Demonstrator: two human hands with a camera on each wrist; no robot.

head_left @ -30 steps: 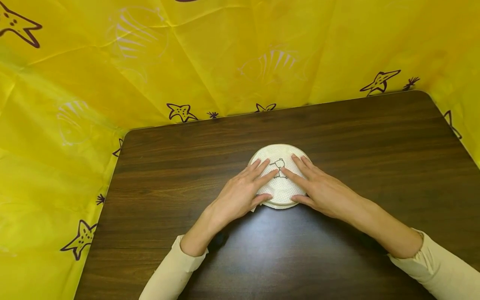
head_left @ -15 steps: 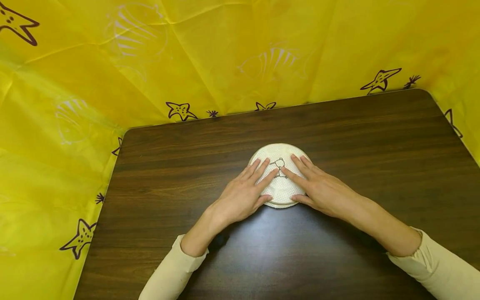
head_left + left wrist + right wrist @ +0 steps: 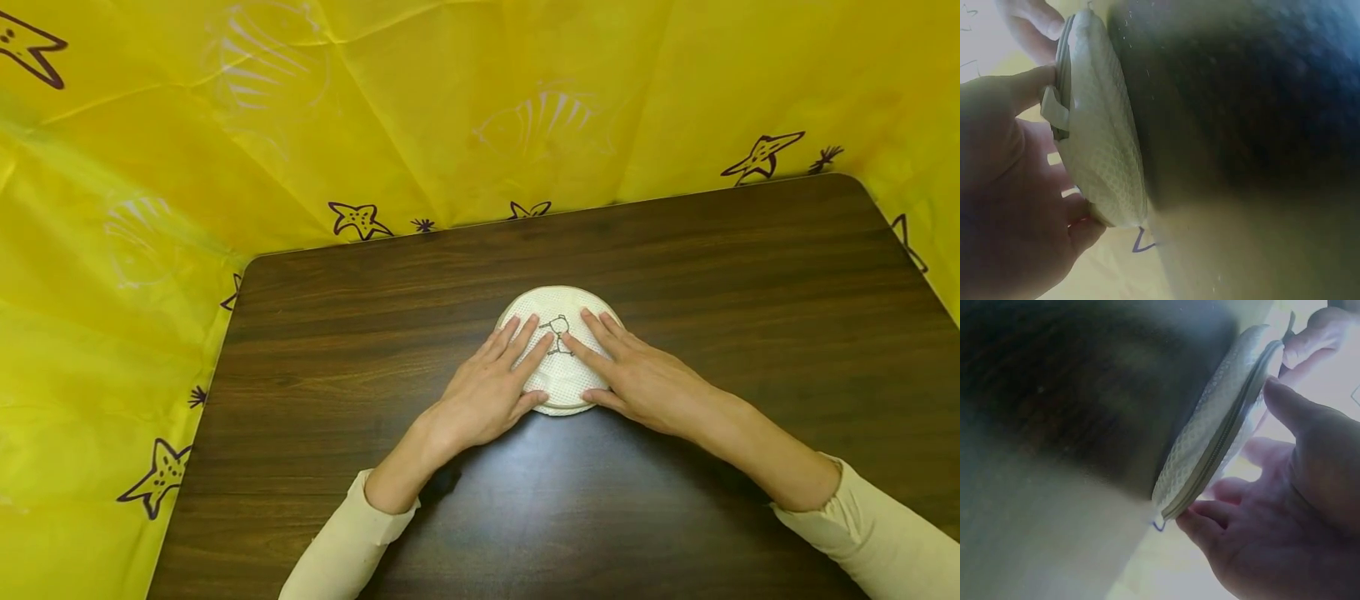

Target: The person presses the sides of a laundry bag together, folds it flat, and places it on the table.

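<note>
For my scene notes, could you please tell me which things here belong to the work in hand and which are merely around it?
In hand:
white mesh pouch
left hand, flat on it
right hand, flat on it

Around:
dark wooden table
yellow starfish-print sheet

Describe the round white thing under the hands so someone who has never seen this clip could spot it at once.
On the dark wooden table, near its middle, lies a round white mesh pouch. The left hand and right hand rest flat on it. It alone is pale, with a zip round its edge and a small dark drawing on top.
</note>
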